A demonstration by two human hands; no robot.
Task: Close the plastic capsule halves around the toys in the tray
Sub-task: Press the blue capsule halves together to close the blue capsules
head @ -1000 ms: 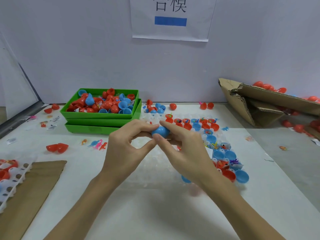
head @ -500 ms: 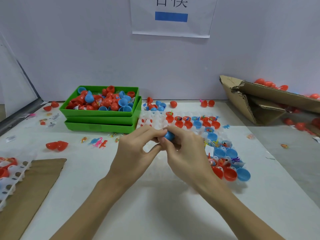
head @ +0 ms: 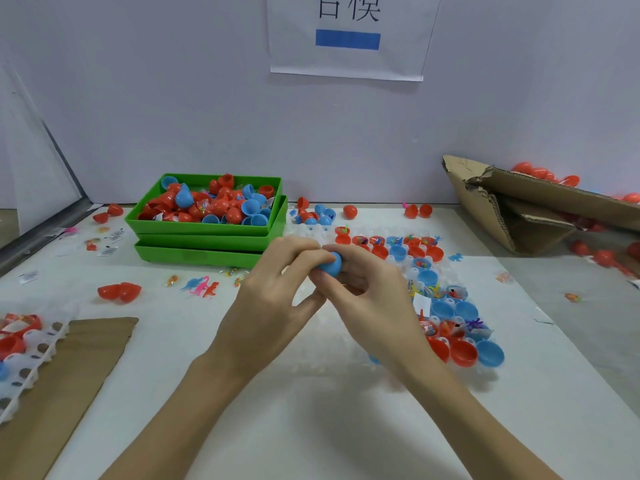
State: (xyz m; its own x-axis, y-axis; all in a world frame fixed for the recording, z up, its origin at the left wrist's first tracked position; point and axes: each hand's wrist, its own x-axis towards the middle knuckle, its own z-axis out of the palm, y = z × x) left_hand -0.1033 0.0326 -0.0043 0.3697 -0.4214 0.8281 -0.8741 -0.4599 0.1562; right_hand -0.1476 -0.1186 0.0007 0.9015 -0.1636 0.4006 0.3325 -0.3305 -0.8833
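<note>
Both hands meet above the middle of the white table (head: 311, 427), and a blue capsule (head: 330, 263) sits pinched between them. The left hand (head: 273, 299) has its fingers curled over the capsule's left side, while the right hand (head: 372, 303) curls its fingers around the right and near side, so only a rounded blue patch shows between the two sets of fingertips. Whether the halves are fully snapped together cannot be told, since the fingers hide the seam. The capsule is held off the table, above the left part of the clear tray (head: 419, 271), whose pockets to the right of the hands hold open red and blue capsule halves with small toys in several of them. The nearest pockets hold an open red half (head: 463, 353) and an open blue half (head: 490, 353) side by side. Far left of the hands stand stacked green bins (head: 207, 242), the top one heaped with loose red and blue halves. On the table left of the hands lie a joined pair of red halves (head: 119, 292) and, nearer the bins, a few small plastic dinosaur toys (head: 201, 286) in blue, pink and red. A flat brown cardboard sheet (head: 59, 386) lies at the near left, with another clear tray (head: 24, 355) partly over it. A torn cardboard box (head: 512, 209) rests at the far right, with red capsules behind it, and a white paper sign (head: 348, 36) hangs on the far wall.
</note>
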